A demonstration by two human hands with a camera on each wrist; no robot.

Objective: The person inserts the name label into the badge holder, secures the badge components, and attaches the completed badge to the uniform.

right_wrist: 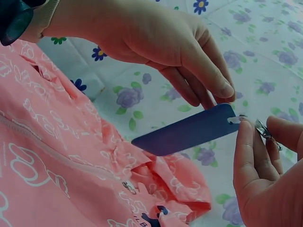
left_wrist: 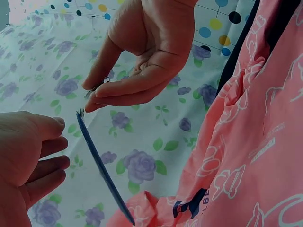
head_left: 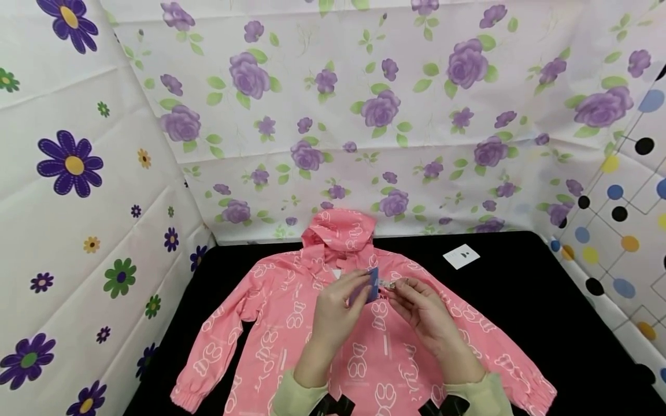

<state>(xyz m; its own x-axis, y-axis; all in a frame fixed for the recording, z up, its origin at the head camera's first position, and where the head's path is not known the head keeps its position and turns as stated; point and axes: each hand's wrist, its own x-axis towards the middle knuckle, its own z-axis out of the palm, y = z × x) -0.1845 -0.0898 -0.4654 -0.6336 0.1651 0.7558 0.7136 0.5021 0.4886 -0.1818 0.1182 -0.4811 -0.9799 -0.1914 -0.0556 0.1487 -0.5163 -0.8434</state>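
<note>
A flat blue badge card (head_left: 373,284) hangs at a slant above the pink hooded jacket (head_left: 281,341), with a short clear strap (right_wrist: 234,120) through its end. My right hand (head_left: 424,312) pinches the small metal clip (right_wrist: 263,129) joined to that strap between thumb and fingers. Close beside the card is my left hand (head_left: 335,309), its fingers loosely bent. In the left wrist view a gap shows between the left fingers (left_wrist: 53,163) and the card (left_wrist: 104,170). Spread out face up, the jacket has its hood at the back and white line drawings all over.
The jacket lies on a black tabletop (head_left: 507,277). A white card with a small dark figure (head_left: 462,256) rests at the back right. Flowered sheeting (head_left: 338,115) rises behind the table, with patterned sheets on both sides.
</note>
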